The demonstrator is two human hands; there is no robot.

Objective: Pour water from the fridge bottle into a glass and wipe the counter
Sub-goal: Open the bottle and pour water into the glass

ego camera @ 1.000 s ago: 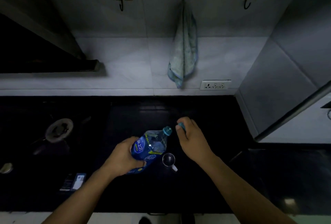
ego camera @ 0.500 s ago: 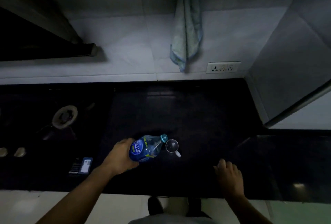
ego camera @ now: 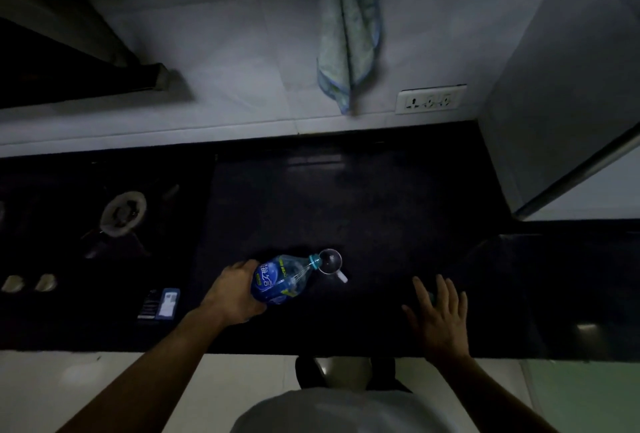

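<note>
- The left hand (ego camera: 235, 297) is wrapped around the lower body of a clear plastic bottle with a blue label (ego camera: 280, 278); its fingers (ego camera: 242, 264) curl closed on the label, and the bottle is tipped toward the right, nearly on its side.
- The bottle's teal neck ring (ego camera: 314, 260) sits at the left rim of a small clear glass with a side handle (ego camera: 330, 261); the mouth looks to touch or overhang the rim, though the dim light hides any stream of water.
- The glass stands upright on the glossy black stone desk (ego camera: 363, 197), near its front edge; its pale handle points to the lower right.
- The right hand (ego camera: 440, 318) lies palm down on the desk, well to the right of the glass, its fingers (ego camera: 441, 289) spread apart and holding nothing. A small bluish thing peeks out by the fingers, too dim to identify.
- A pale blue-green cloth (ego camera: 348, 27) hangs on the tiled wall behind the glass, its lower tip just above the desk's back edge.
- A white wall socket plate (ego camera: 431, 99) is behind the glass and to the right, beside the cloth.
- A round gas burner (ego camera: 123, 212) lies far left of the glass, with two pale knobs (ego camera: 29, 283) at the stove's front.
- A small dark and blue flat packet (ego camera: 159, 304) lies left of the bottle, near the left wrist.
</note>
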